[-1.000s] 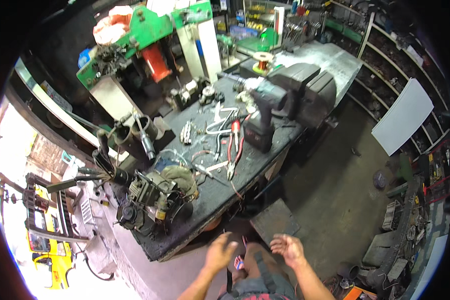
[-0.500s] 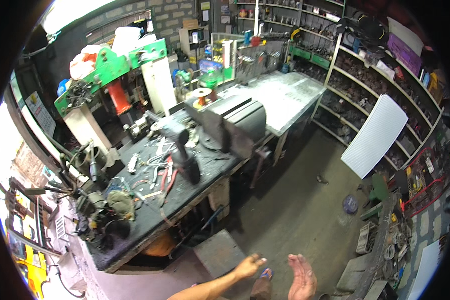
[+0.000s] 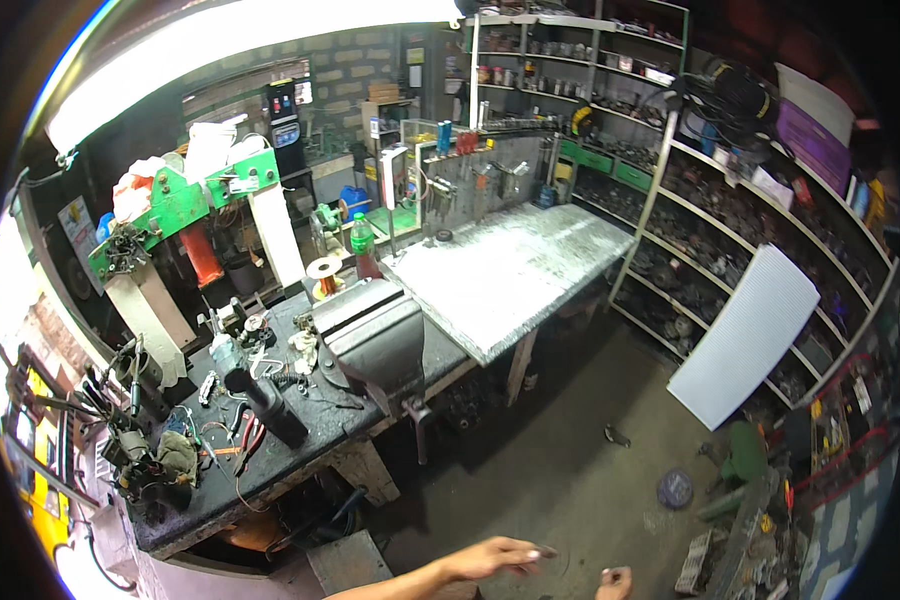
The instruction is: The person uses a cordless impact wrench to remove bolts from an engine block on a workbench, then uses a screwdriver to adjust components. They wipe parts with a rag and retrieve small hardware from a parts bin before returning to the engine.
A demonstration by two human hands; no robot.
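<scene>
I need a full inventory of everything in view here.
Workbench: 1, black, lower left
Vise: 1, grey, on the workbench
Cordless drill: 1, dark and teal, workbench
Pliers: 1 pair, red, beside drill
Spool: 1, cream and copper, behind vise
Bottle: 1, green, behind spool
Table: 1, grey-white, beyond vise
Press frame: 1, green and white, back left
Shelving: count unclear, pale frames, right
Small parts: uncountable, mostly dark, workbench, shelving
Panel: 1, white, before shelving
Round object: 1, purplish, floor
Slab: 1, grey, beside workbench
Left hand: 1, bare, bottom centre
Right hand: 1, bare, bottom edge
</scene>
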